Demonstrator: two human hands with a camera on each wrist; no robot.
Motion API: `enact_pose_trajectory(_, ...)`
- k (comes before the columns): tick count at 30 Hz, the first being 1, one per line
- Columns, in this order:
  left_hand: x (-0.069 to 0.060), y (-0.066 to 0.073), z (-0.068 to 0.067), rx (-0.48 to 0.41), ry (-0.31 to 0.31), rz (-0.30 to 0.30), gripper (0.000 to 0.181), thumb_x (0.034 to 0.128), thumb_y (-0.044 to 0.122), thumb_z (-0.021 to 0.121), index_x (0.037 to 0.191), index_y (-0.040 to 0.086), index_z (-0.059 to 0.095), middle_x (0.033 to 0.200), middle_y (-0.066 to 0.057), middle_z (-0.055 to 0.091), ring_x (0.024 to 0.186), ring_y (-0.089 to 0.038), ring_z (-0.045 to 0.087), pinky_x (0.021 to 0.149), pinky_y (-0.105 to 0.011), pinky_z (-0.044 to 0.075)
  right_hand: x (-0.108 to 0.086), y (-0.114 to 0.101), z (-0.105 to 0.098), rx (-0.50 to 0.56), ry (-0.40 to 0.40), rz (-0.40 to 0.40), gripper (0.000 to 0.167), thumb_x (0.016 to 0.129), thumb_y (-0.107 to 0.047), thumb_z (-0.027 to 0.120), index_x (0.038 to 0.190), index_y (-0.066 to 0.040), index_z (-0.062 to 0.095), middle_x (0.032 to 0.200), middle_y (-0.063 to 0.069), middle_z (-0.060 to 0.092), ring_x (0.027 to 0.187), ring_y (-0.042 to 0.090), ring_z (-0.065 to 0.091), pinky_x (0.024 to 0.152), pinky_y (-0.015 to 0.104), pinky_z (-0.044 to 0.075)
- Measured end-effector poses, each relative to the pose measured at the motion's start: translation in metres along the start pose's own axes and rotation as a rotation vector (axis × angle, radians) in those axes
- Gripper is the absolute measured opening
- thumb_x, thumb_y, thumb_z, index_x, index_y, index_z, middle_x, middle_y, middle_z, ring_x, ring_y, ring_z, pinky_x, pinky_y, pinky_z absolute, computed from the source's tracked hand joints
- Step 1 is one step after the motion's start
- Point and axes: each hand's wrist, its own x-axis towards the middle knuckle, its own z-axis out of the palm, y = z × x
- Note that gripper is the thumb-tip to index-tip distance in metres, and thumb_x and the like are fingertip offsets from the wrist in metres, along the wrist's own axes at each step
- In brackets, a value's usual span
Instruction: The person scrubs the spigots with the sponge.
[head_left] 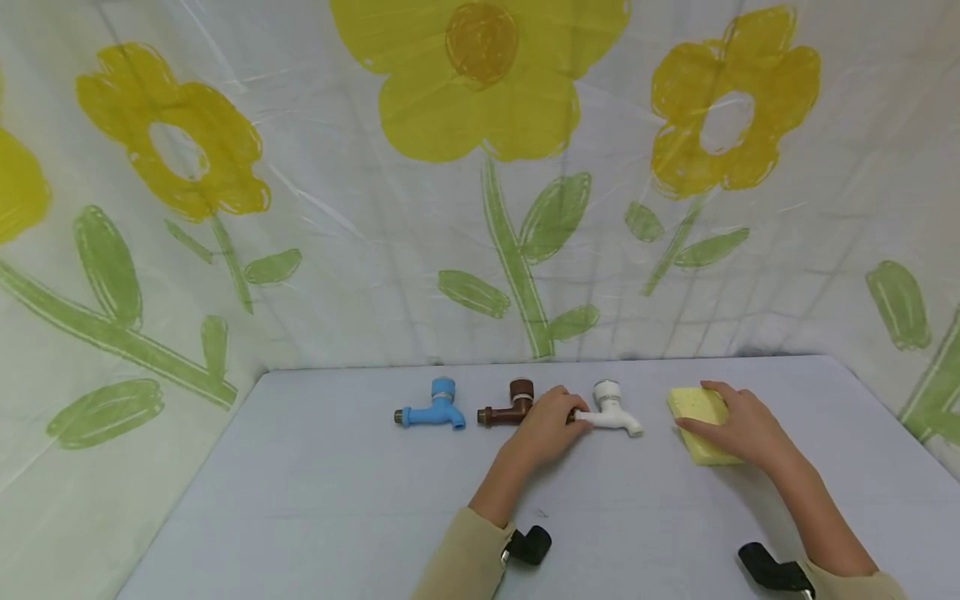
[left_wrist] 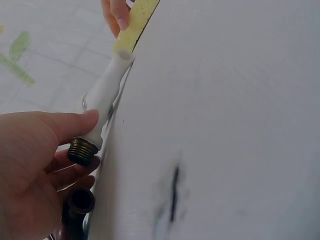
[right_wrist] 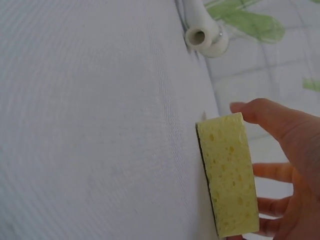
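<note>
A white tap (head_left: 611, 415) lies on the table, its threaded end between the thumb and fingers of my left hand (head_left: 546, 427). The left wrist view shows that thumb on the white tap (left_wrist: 102, 97) just above its brass thread, fingers on the other side. My right hand (head_left: 750, 429) is at a yellow sponge (head_left: 693, 406), thumb at its left side and fingers over its far edge. In the right wrist view the sponge (right_wrist: 229, 175) lies flat, dark layer down, with the right hand (right_wrist: 295, 165) around it; whether it is squeezed is hard to tell.
Left of the white tap lie a brown tap (head_left: 517, 404), partly behind my left hand, and a blue tap (head_left: 438, 408). The table (head_left: 315, 483) ends at a hanging white sheet (head_left: 337, 250) with yellow flowers.
</note>
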Motion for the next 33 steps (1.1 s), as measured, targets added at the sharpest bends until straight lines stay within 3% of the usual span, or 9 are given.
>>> enact_pose_trajectory(10, 0.000, 0.003, -0.002, -0.044, -0.017, -0.020, 0.024, 0.1054, 0.021, 0.067, 0.121, 0.005, 0.075, 0.113, -0.007, 0.064, 0.102, -0.014, 0.059, 0.087, -0.023, 0.052, -0.002, -0.001, -0.008, -0.010, 0.011, -0.004, 0.083, 0.093, -0.043, 0.076, 0.144, 0.016, 0.046, 0.121, 0.046, 0.055, 0.100, 0.048, 0.059, 0.073, 0.043, 0.046)
enact_pose_trajectory(17, 0.002, 0.007, -0.006, -0.143, 0.026, -0.012, 0.019, 0.1034, 0.015, 0.069, 0.117, 0.005, 0.076, 0.106, -0.007, 0.072, 0.089, -0.010, 0.057, 0.078, -0.021, 0.047, -0.004, -0.004, -0.015, -0.015, 0.024, -0.001, 0.083, 0.093, -0.042, 0.076, 0.145, 0.015, 0.045, 0.121, 0.047, 0.054, 0.100, 0.048, 0.058, 0.073, 0.044, 0.046)
enact_pose_trajectory(23, 0.002, 0.011, -0.007, -0.440, 0.068, -0.091, 0.013, 0.1019, 0.011, 0.071, 0.110, 0.003, 0.076, 0.089, -0.002, 0.071, 0.073, -0.003, 0.059, 0.065, -0.017, 0.049, -0.008, -0.010, -0.021, -0.006, 0.026, 0.005, 0.085, 0.095, -0.045, 0.075, 0.148, 0.013, 0.043, 0.127, 0.048, 0.051, 0.105, 0.051, 0.057, 0.075, 0.049, 0.048)
enact_pose_trajectory(28, 0.002, 0.015, -0.006, -0.722, 0.143, -0.159, 0.015, 0.0976, 0.004, 0.075, 0.111, -0.003, 0.076, 0.095, -0.007, 0.071, 0.080, -0.014, 0.075, 0.078, -0.032, 0.065, -0.011, -0.019, -0.024, 0.008, 0.043, -0.015, 0.087, 0.094, -0.046, 0.077, 0.150, 0.011, 0.043, 0.129, 0.046, 0.051, 0.105, 0.050, 0.057, 0.075, 0.047, 0.049)
enact_pose_trajectory(30, 0.002, 0.017, -0.007, -0.832, 0.175, -0.179, 0.017, 0.0955, 0.000, 0.076, 0.112, -0.006, 0.075, 0.098, -0.010, 0.071, 0.084, -0.019, 0.077, 0.082, -0.038, 0.066, -0.012, -0.023, -0.026, 0.014, 0.054, -0.030, 0.087, 0.093, -0.046, 0.078, 0.150, 0.011, 0.043, 0.129, 0.046, 0.051, 0.107, 0.051, 0.057, 0.076, 0.050, 0.050)
enact_pose_trajectory(33, 0.000, 0.018, -0.009, -0.977, 0.205, -0.205, 0.020, 0.0932, -0.005, 0.076, 0.113, -0.009, 0.073, 0.100, -0.011, 0.069, 0.085, -0.019, 0.076, 0.084, -0.038, 0.066, -0.013, -0.029, -0.029, 0.024, 0.066, -0.046, 0.088, 0.093, -0.045, 0.079, 0.151, 0.010, 0.043, 0.131, 0.046, 0.050, 0.111, 0.054, 0.056, 0.080, 0.058, 0.051)
